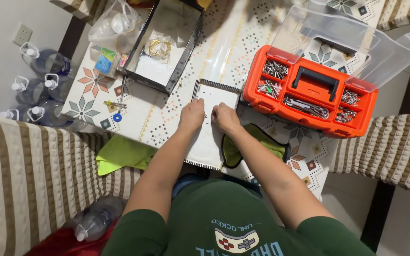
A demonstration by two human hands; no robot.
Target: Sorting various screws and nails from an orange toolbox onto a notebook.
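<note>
Both hands, left hand [192,115], right hand [225,117], pressing white finned panel [212,128], orange toolbox [309,97] close right

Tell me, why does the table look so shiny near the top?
Head view: light glares off the glossy tablecloth and the clear lid of the orange box; both hands look sharp, and the edges bend a little.

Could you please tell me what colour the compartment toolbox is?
The toolbox is orange, clearest in the head view.

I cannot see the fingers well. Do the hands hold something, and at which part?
Both the left hand and right hand rest on the white metal panel; whether they pinch anything small cannot be told.
</note>
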